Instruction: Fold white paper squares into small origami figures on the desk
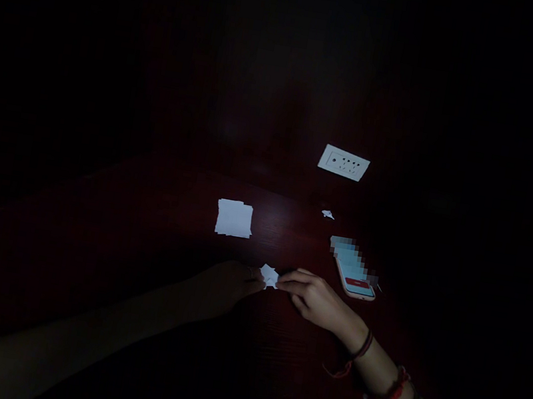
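A small folded piece of white paper [269, 276] is between my two hands, just above the dark red table [286, 230]. My left hand [233, 282], in shadow, pinches its left side between thumb and fingers. At its right edge, the fingertips of my right hand [309, 294] close on the paper. Beyond my left hand lies a stack of white paper sheets [234, 218] with slightly uneven edges. The exact folds of the held paper are too small to tell.
A phone [355, 267] with a lit screen lies to the right of my right hand. Behind it sits a small white paper shape [328, 215]. A white socket panel [344, 163] is on the dark surface at the back. The surroundings are very dark.
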Demonstrator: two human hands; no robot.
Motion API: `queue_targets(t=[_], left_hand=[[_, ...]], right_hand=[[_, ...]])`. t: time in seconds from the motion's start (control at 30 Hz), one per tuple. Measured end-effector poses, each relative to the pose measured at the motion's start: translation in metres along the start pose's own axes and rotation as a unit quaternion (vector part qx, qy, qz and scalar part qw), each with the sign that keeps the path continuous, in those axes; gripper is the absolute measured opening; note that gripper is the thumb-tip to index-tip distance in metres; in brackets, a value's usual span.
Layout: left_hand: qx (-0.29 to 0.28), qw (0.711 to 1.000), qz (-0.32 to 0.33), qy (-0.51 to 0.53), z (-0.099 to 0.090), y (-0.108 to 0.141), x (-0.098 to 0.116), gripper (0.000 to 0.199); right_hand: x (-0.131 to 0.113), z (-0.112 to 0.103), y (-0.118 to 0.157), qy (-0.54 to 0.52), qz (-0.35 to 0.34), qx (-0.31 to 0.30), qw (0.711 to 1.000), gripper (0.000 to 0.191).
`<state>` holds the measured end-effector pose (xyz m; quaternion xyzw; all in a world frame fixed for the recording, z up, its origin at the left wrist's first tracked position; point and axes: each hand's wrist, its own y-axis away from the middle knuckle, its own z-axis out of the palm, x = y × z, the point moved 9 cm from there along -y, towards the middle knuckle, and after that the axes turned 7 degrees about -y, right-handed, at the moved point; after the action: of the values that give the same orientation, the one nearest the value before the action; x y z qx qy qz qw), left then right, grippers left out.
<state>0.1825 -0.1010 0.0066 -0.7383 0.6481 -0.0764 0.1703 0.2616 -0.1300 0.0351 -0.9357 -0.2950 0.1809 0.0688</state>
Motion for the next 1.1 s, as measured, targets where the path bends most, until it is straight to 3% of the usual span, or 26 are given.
queue_targets(t=[0.4, 1.1], left_hand=[[-0.001, 1.000, -0.005, -0.021, -0.0026, -0.0017, 0.0018, 0.034], [-0.005, 0.999, 0.011, -0.031, 0.0032, 0.0003, 0.0008, 0.034]], right_hand=[[-0.0015, 0.0010, -0.0024, 0.044, 0.023, -0.023, 0.999, 0.033], [-0.0040, 0.0052, -0.0027, 0.108, 0.004, -0.040, 0.993, 0.030]])
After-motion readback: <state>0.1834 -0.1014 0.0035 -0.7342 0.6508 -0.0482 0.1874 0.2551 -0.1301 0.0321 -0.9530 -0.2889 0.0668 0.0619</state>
